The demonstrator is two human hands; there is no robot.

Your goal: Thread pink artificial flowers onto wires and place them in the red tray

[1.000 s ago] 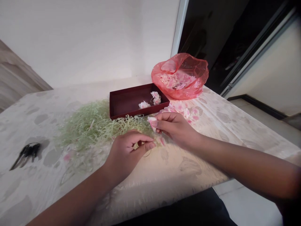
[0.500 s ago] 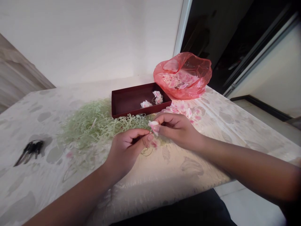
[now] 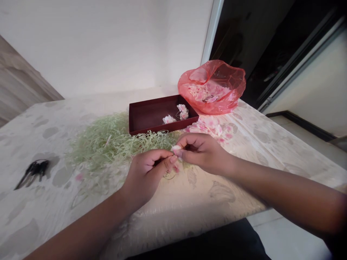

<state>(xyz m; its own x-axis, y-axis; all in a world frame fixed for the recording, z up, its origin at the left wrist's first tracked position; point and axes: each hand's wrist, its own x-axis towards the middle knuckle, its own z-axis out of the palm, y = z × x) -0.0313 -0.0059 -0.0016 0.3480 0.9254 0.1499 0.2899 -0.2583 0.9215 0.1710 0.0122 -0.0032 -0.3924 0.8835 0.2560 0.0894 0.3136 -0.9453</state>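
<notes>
Pale patterned tablecloth [image 3: 200,202] is lying beneath two pinching hands

The right hand [image 3: 207,151] is gripping a pink-and-white flower [image 3: 176,147] between closed thumb and forefinger. Right up against it, the left hand [image 3: 143,173] is bringing thumb and forefinger together, leaving no clear gap; whatever they are pinching is too small to tell. Just below this grip a thin loop [image 3: 170,176] is showing. Beyond the fingers a dark red box [image 3: 151,106] is holding more blossoms [image 3: 183,112], and pale green shreds [image 3: 100,144] are spreading leftward.
</notes>
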